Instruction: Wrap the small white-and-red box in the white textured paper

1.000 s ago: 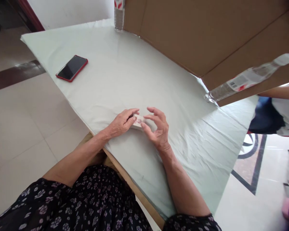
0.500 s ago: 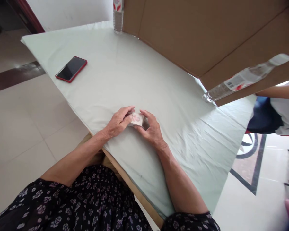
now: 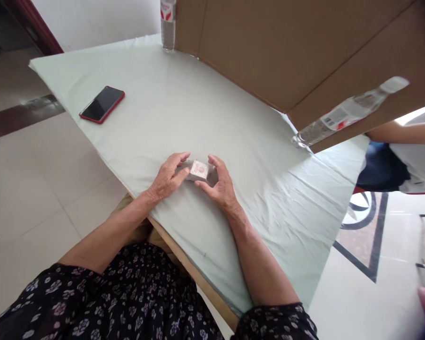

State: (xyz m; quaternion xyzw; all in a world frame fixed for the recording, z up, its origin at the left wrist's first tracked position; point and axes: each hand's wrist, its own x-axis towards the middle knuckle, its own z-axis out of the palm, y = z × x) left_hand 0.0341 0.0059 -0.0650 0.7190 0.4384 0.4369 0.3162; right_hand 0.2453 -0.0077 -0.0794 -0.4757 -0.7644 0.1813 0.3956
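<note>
A small whitish block with reddish print on top, like a deck of cards or a little box (image 3: 200,169), rests on the pale green cloth near the table's front edge. On its left side is my left hand (image 3: 168,178), fingers curved and apart, the thumb tip close to the block's edge; I cannot tell whether it touches. My right hand (image 3: 221,186) curves round the right side, thumb and fingers spread with a gap between palm and block. Neither hand is closed on the block.
A phone with a red case (image 3: 102,105) lies at the left. A large brown cardboard panel (image 3: 248,52) stands across the back, with a clear bottle (image 3: 168,28) at its left end and another bottle (image 3: 350,113) at its right. Another person's arm (image 3: 403,133) shows behind it.
Both hands have loosened and moved slightly apart from the block, so more of its printed top shows. The whole view has shifted a little.
</note>
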